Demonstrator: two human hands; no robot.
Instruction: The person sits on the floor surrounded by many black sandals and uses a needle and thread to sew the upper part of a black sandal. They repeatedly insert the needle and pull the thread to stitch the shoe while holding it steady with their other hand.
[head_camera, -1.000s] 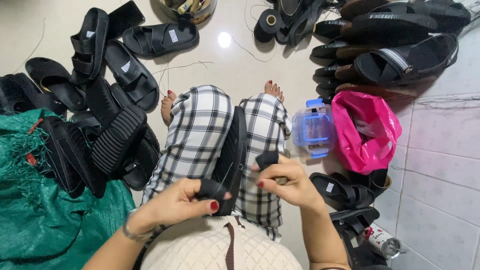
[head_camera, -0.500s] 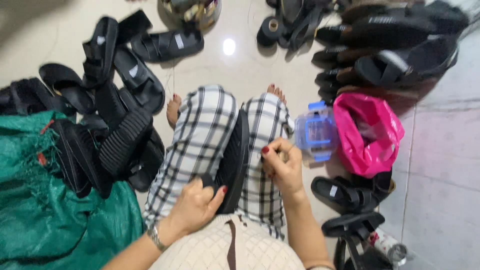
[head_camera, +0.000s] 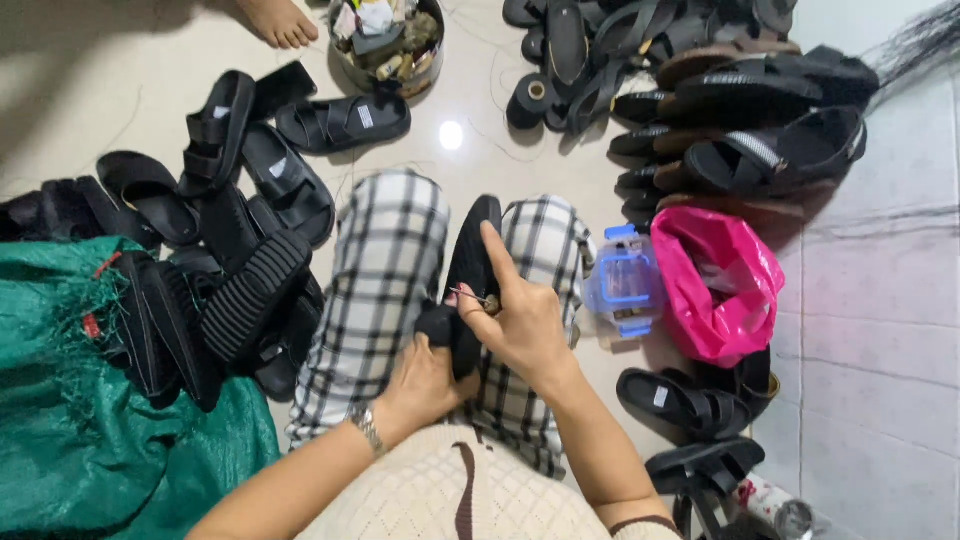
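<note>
I sit on the floor in black-and-white checked trousers with a black sandal (head_camera: 472, 262) wedged upright between my knees. My left hand (head_camera: 425, 378) grips the sandal's near end from below. My right hand (head_camera: 515, 315) rests on the sandal, index finger stretched along its edge, thumb and fingers pinching a thin needle (head_camera: 477, 297) at the strap.
Black sandals lie piled at the left (head_camera: 225, 250) and at the upper right (head_camera: 720, 110). A green woven sack (head_camera: 70, 430), a pink plastic bag (head_camera: 715, 280), a clear blue-lidded box (head_camera: 625, 285), a round tin of scraps (head_camera: 390, 40) and another person's bare foot (head_camera: 275, 20) surround me.
My right hand has moved from the sandal's right side onto its edge and now pinches the needle there. My left hand shifted under the near end. The camera tilted further forward.
</note>
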